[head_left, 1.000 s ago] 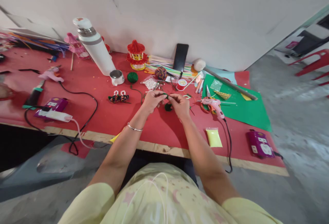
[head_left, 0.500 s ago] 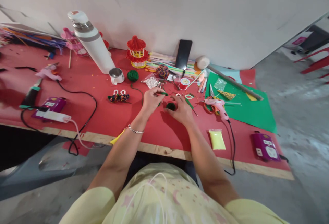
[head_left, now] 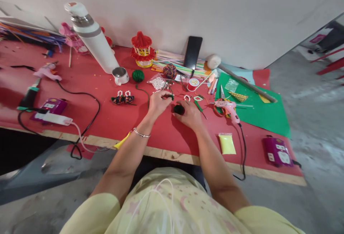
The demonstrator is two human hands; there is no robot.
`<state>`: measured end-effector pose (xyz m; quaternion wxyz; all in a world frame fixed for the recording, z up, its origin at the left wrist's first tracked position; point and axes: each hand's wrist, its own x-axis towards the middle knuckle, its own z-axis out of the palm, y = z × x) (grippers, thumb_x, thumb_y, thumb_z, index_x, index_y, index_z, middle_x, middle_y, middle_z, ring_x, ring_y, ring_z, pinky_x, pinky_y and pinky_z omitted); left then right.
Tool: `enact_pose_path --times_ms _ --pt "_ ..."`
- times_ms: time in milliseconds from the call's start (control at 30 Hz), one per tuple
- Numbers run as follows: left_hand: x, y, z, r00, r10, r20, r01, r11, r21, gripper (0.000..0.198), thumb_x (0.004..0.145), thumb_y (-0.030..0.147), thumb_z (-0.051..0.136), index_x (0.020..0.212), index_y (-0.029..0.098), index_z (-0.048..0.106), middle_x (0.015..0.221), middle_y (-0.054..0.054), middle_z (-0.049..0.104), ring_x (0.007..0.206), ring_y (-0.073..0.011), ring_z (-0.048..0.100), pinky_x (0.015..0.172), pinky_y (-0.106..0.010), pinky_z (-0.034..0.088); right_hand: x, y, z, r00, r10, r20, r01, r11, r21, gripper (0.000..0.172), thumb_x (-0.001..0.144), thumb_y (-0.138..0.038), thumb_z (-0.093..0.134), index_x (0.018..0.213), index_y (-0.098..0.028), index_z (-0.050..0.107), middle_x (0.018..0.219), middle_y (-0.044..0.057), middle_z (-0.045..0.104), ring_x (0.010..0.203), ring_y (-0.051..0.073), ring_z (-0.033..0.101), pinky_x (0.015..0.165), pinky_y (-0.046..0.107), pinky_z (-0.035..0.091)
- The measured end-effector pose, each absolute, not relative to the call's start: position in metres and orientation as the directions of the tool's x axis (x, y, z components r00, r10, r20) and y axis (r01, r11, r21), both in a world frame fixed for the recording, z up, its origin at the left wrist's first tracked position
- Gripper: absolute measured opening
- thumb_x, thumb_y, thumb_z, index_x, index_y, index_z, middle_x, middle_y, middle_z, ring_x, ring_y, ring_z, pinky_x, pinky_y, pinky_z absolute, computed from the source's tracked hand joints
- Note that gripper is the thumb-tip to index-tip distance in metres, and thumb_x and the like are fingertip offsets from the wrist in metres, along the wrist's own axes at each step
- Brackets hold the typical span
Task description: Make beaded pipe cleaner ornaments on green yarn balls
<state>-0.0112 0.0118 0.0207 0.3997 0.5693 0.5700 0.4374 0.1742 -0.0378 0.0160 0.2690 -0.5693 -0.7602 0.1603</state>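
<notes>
My left hand (head_left: 158, 103) hovers over the red table (head_left: 107, 119) with its fingers pinched on the end of a green yarn strand (head_left: 170, 96) that trails back to a green yarn ball (head_left: 138, 75). My right hand (head_left: 189, 114) lies just to the right, fingers curled round a small dark green pompom (head_left: 178, 109) that rests on the table. The two hands are a short gap apart. A little bow with white beads (head_left: 123, 98) lies to the left of my left hand.
A white flask (head_left: 92, 38) and a metal cup (head_left: 120, 75) stand behind. A pink glue gun (head_left: 227, 108), scissors, a red spool (head_left: 192, 84), a bead bag (head_left: 158, 82), a phone (head_left: 192, 52), green paper (head_left: 255, 108), a yellow packet (head_left: 227, 143) and purple power strips (head_left: 276, 151) crowd the table.
My hands, which were together on the yarn a second ago, have parted. The right hand dropped onto the dark green pompom. The camera view has shifted slightly.
</notes>
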Motion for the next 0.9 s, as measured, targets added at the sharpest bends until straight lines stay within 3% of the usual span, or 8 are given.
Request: enact_pose_path --times_ms 100,233,367,467,533,700,900 --pt "-0.011 0.011 0.02 -0.035 0.999 0.034 0.272 -0.023 0.962 0.02 0.075 0.025 0.07 0.091 0.018 0.08 0.069 -0.003 0.072 0.061 -0.0141 0.063 0.059 -0.023 0.047 0.174 -0.036 0.015 -0.18 0.945 0.273 0.716 0.316 -0.622 0.045 0.081 -0.031 0.073 0.125 -0.024 0.07 0.124 0.01 0.073 0.117 0.03 0.067 0.104 0.048 0.053" --pt "-0.01 0.012 0.02 -0.1 0.994 0.04 0.169 -0.022 0.985 0.022 0.076 0.027 0.068 0.092 0.017 0.079 0.065 -0.001 0.07 0.053 -0.0125 0.06 0.053 -0.022 0.044 0.173 -0.033 0.018 -0.056 0.942 0.33 0.494 0.313 -0.811 0.044 0.079 -0.035 0.077 0.121 -0.024 0.072 0.122 0.007 0.075 0.11 0.025 0.069 0.098 0.042 0.056" --pt "-0.009 0.013 0.021 -0.14 0.99 0.027 0.111 -0.012 0.994 0.021 0.076 0.027 0.068 0.091 0.017 0.079 0.061 0.001 0.067 0.049 -0.011 0.058 0.05 -0.021 0.042 0.175 -0.031 0.02 0.076 0.992 0.104 0.092 0.096 -0.991 0.048 0.077 -0.049 0.081 0.119 -0.026 0.073 0.11 0.004 0.077 0.098 0.022 0.07 0.074 0.033 0.059" --pt "-0.009 0.013 0.02 -0.1 0.995 0.006 0.107 0.004 0.994 0.019 0.075 0.025 0.069 0.089 0.017 0.078 0.06 0.001 0.067 0.049 -0.0106 0.059 0.051 -0.02 0.043 0.178 -0.029 0.022 0.122 0.992 -0.011 -0.175 0.01 -0.985 0.05 0.074 -0.051 0.084 0.117 -0.027 0.074 0.114 0.003 0.075 0.094 0.019 0.07 0.059 0.025 0.054" --pt "-0.008 0.013 0.019 -0.067 0.998 0.009 0.098 -0.002 0.995 0.018 0.073 0.024 0.069 0.087 0.016 0.078 0.061 0.001 0.067 0.048 -0.01 0.058 0.051 -0.02 0.044 0.178 -0.029 0.023 0.121 0.993 -0.011 -0.263 0.022 -0.965 0.049 0.072 -0.048 0.087 0.116 -0.03 0.074 0.117 0.002 0.075 0.094 0.018 0.069 0.061 0.024 0.056" --pt "-0.005 0.01 0.023 -0.063 0.997 -0.049 -0.01 0.049 0.999 0.018 0.072 0.024 0.071 0.086 0.015 0.077 0.05 0.004 0.059 0.043 -0.0085 0.052 0.046 -0.019 0.038 0.176 -0.03 0.024 0.056 0.998 0.003 -0.374 0.024 -0.927 0.045 0.073 -0.043 0.089 0.116 -0.035 0.075 0.121 0.0 0.075 0.095 0.016 0.069 0.078 0.03 0.061" --pt "-0.003 0.006 0.033 -0.076 0.995 -0.063 -0.067 0.058 0.996 0.015 0.073 0.024 0.071 0.084 0.015 0.075 0.051 0.004 0.059 0.043 -0.0084 0.052 0.044 -0.02 0.036 0.173 -0.028 0.011 0.016 0.997 0.082 -0.268 0.083 -0.96 0.05 0.076 -0.045 0.087 0.122 -0.037 0.071 0.13 0.002 0.074 0.106 0.02 0.071 0.089 0.038 0.061"
